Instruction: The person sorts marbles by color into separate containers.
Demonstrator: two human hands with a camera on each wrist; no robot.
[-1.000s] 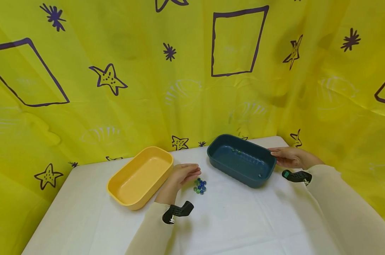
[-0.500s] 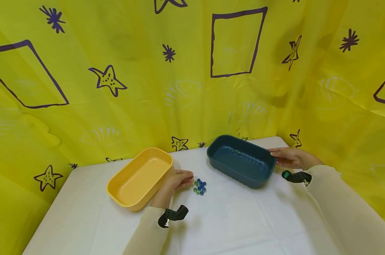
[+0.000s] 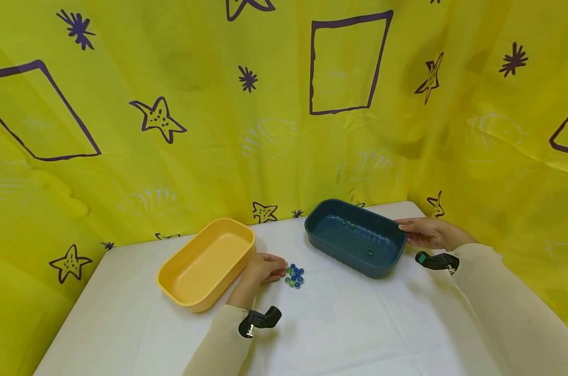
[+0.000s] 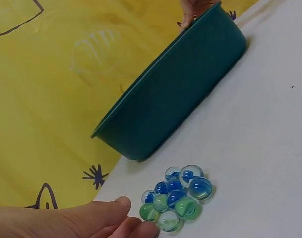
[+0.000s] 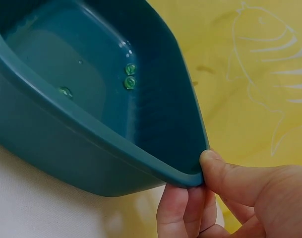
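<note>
A tight cluster of blue and green glass marbles lies on the white table. At its left edge is my left hand, palm side toward the marbles. In the left wrist view its thumb and fingertips sit right beside the nearest green marble. My right hand pinches the right corner rim of a dark teal plastic bin, thumb on the rim and fingers beneath. Inside that bin are two green marbles together near the far wall and another marble apart from them.
A yellow plastic bin stands just left of my left hand, with no marbles showing in it. The white-covered table ends at a yellow curtain with purple drawings behind and at the right.
My left hand has drawn left and down from beside the marbles' upper part to their left edge. In the teal bin, the lone marble has rolled left; the right hand keeps its hold.
</note>
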